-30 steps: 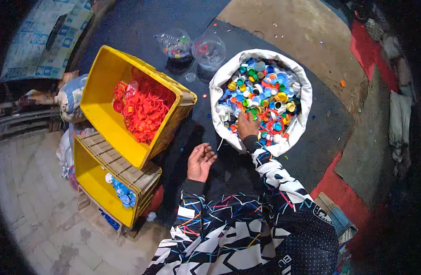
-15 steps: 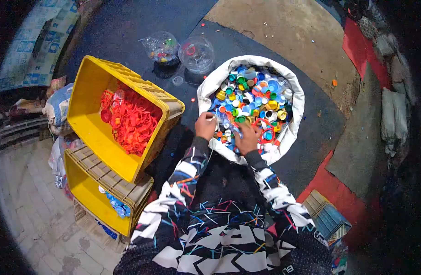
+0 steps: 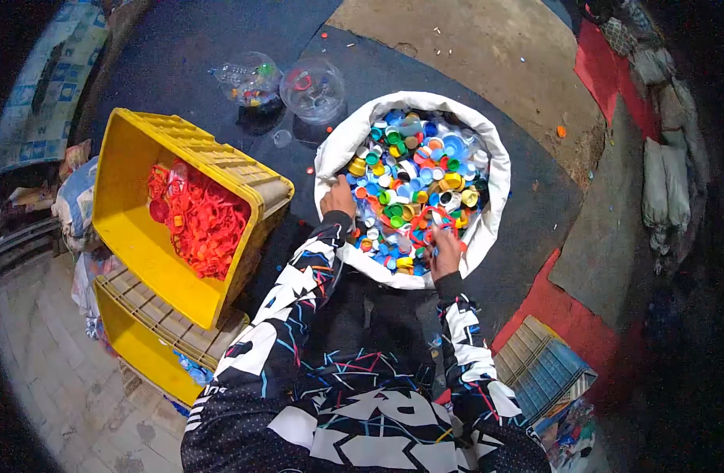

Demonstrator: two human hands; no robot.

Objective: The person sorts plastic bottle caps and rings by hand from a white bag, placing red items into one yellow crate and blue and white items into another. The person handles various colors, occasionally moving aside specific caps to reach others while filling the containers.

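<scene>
A white sack [image 3: 488,150] stands open on the dark mat, full of mixed plastic bottle caps [image 3: 413,169] in blue, green, yellow, red and white. My left hand [image 3: 338,201] is at the sack's near-left rim, fingers curled over the cloth. My right hand [image 3: 446,251] lies palm down among the caps at the sack's near-right side, its fingertips touching some red plastic rings [image 3: 434,223]. Whether it grips anything is hidden. Both sleeves carry a black-and-white pattern.
A tilted yellow crate [image 3: 121,185] at the left holds red rings and caps [image 3: 192,217]; it rests on a second yellow crate [image 3: 137,339]. Two clear plastic containers [image 3: 311,83] sit beyond the sack. A grey-blue crate [image 3: 543,370] lies at the lower right. Loose caps dot the mat.
My left hand has come from my lap up to the sack's left rim. My right hand has shifted rightward through the caps, and the view has moved so that everything sits further left.
</scene>
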